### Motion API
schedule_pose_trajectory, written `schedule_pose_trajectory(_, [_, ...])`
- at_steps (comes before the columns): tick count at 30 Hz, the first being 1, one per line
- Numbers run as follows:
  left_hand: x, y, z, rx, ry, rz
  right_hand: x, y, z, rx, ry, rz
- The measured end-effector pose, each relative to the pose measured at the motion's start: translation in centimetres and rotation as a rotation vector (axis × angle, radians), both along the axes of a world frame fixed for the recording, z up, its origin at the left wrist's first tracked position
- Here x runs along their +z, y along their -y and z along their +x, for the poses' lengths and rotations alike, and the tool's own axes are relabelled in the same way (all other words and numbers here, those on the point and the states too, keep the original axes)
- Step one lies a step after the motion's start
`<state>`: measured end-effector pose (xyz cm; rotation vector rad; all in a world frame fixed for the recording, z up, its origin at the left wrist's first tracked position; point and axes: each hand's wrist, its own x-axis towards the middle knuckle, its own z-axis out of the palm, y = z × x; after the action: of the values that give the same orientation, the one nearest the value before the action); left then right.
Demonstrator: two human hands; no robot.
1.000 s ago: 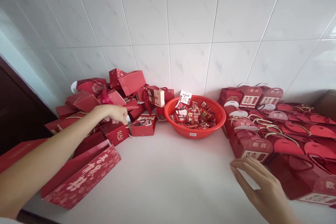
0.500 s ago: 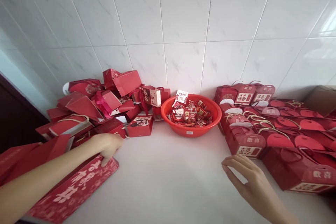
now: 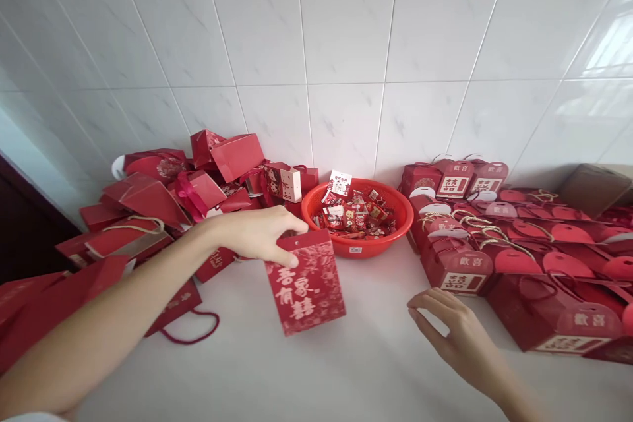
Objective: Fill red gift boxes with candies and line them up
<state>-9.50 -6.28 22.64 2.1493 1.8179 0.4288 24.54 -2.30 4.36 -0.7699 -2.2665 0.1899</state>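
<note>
My left hand (image 3: 262, 234) grips a red paper gift bag (image 3: 309, 293) by its top edge, thumb on the near face and the other fingers behind. Pale Chinese characters and a floral print cover that face. The bag hangs slightly tilted over the white table, in front of an orange-red plastic basket (image 3: 356, 247) of small wrapped sweets (image 3: 353, 214). To the right, my right hand (image 3: 452, 336) is loosely curved with nothing visible in it, a gap showing between thumb and fingers. It is nearest to a red box (image 3: 457, 267) with a double-happiness label.
A jumbled pile of red gift bags and boxes (image 3: 148, 201) fills the left side. One bag's dark red cord handle (image 3: 190, 336) loops onto the table (image 3: 346, 376). Rows of red boxes (image 3: 548, 264) stand at right, a brown carton (image 3: 596, 184) behind. Tiled wall (image 3: 346, 13) closes the back.
My left hand has lifted the red gift bag from the left pile and carried it right, to in front of the basket. My right hand has stayed nearly where it was.
</note>
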Motion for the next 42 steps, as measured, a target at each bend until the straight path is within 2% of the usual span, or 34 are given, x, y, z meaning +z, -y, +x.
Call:
schedule_pose_trajectory(1, [-0.5, -0.4, 0.7, -0.103, -0.031, -0.106, -0.1, 0.0, -0.2, -0.003, -0.006, -0.006])
schedule_pose_trajectory(2, [-0.9, -0.8, 1.4, -0.184, -0.053, -0.145, -0.1, 0.1, -0.4, -0.004, -0.015, -0.012])
schedule_pose_trajectory(4, [-1.9, -1.3, 2.7, -0.259, -0.093, -0.086, -0.1, 0.3, -0.9, 0.006, -0.033, -0.037])
schedule_pose_trajectory(10, [-4.9, -1.6, 6.9, -0.261, -0.152, 0.075, 0.4, 1.8, -2.8, 0.1, -0.082, -0.116])
schedule_pose_trajectory(13, [-5.7, -1.6, 9.0, -0.18, -0.086, 0.12, 0.4, 2.4, -3.9, 0.099, -0.148, -0.093])
schedule_pose_trajectory(17, [-6.3, -1.7, 11.1, -0.09, -0.02, 0.077, 0.2, 2.7, -5.3, 0.05, -0.23, -0.061])
schedule_pose_trajectory(22, [-6.4, -1.1, 12.0, -0.202, 0.258, -0.107, 1.1, 2.7, -5.6, -0.019, -0.332, -0.002])
schedule_pose_trajectory(26, [-6.0, -0.1, 11.8, -0.237, 0.427, -0.302, 2.3, 2.7, -5.3, -0.014, -0.396, 0.029])
schedule_pose_trajectory(31, [-6.0, 0.5, 11.3, -0.291, 0.529, -0.354, 2.5, 2.5, -5.2, -0.038, -0.455, 0.005])
schedule_pose_trajectory(34, [-6.4, 0.1, 10.7, -0.298, 0.511, -0.288, 2.1, 2.1, -5.0, -0.066, -0.487, -0.102])
schedule_pose_trajectory(39, [-7.5, -1.6, 9.0, -0.181, 0.364, 0.122, 1.9, 1.1, -4.9, -0.034, -0.59, -0.369])
schedule_pose_trajectory(42, [-7.8, -2.3, 7.7, -0.12, 0.285, 0.233, 2.1, 0.7, -4.9, 0.012, -0.637, -0.528])
